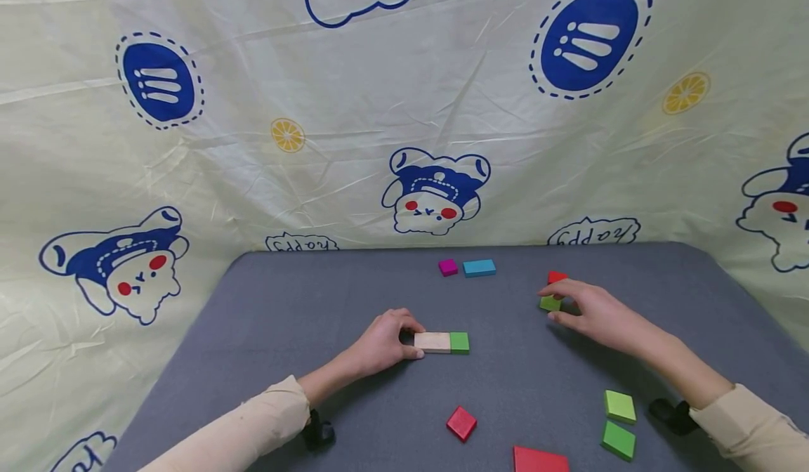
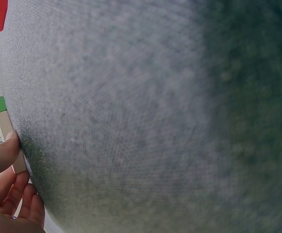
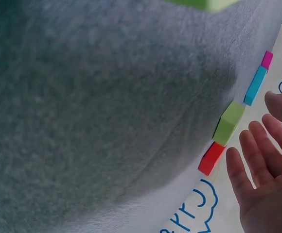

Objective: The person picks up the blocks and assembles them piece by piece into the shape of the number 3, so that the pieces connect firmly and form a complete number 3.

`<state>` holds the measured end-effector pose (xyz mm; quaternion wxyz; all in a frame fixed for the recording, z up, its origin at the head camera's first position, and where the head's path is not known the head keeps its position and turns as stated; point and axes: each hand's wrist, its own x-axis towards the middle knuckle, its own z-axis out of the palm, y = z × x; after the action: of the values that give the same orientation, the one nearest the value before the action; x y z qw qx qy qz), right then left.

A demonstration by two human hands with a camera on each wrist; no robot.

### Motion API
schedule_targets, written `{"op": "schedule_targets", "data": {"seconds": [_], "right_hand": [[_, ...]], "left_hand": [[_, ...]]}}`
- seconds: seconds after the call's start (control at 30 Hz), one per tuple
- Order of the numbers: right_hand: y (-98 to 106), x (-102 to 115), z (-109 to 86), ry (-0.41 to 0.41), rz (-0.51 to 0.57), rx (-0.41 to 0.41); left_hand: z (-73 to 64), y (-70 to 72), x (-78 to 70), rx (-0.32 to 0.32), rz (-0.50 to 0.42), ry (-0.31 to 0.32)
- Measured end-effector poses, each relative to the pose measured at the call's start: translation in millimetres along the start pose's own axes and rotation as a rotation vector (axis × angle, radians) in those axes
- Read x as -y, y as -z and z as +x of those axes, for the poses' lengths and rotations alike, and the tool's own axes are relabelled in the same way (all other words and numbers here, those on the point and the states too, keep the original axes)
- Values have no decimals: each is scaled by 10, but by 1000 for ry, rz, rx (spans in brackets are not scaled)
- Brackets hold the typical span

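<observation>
My left hand pinches the left end of a pale plain wooden block between thumb and fingers, low over the grey table. A green square block sits flush against the wooden block's right end. In the left wrist view the thumb lies on one side of the wood. My right hand is over the right back of the table, fingers spread around a light green block without closing on it. Just behind that stands a red block, partly hidden by the fingers.
Toward the back lie a magenta block and a blue block. Nearer the front are a red square block, a larger red block, a lime block and a green block. A printed cloth hangs behind the table.
</observation>
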<state>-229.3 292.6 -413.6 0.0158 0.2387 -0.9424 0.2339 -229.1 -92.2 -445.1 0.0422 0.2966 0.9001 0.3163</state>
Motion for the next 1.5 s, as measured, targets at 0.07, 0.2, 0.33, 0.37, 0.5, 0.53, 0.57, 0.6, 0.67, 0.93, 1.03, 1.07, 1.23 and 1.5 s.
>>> {"op": "schedule_targets", "data": {"seconds": [0.07, 0.2, 0.33, 0.37, 0.5, 0.53, 0.57, 0.6, 0.67, 0.93, 1.03, 1.07, 1.23, 1.5], "right_hand": [[6, -23, 1, -15, -10, -3], [12, -80, 10, -10, -17, -27], [7, -145, 15, -3, -2, -57], [3, -163, 18, -3, 1, -60], [-10, -218, 28, -28, 15, -53], [-13, -227, 31, -36, 16, -48], [-16, -234, 34, -44, 18, -42], [-19, -241, 38, -50, 17, -37], [-25, -252, 48, -61, 13, -25], [-53, -280, 81, -84, -10, 5], [-63, -280, 91, -83, -19, 3], [-62, -278, 90, -83, -20, 4], [-63, -269, 92, -79, -21, -1], [-81, -219, 104, -36, -23, -2]], "left_hand": [[-3, 3, -6, -1, -3, -7], [-9, 3, -8, -2, -6, -3], [-13, 9, -14, -4, -7, 1], [-13, 11, -14, -4, -7, 1], [-9, 10, -7, -1, -11, -2], [-10, 8, -2, -1, -14, -4], [-9, 4, 2, 0, -15, -3], [-9, 1, 5, 0, -16, -4], [-11, -6, 11, -1, -18, -6], [-15, -10, 27, -9, -18, -18], [-9, -7, 30, -7, -17, -10], [-7, -8, 30, -8, -16, -11], [-4, -10, 28, -5, -5, -11], [-14, 0, 22, 5, -5, 5]]}}
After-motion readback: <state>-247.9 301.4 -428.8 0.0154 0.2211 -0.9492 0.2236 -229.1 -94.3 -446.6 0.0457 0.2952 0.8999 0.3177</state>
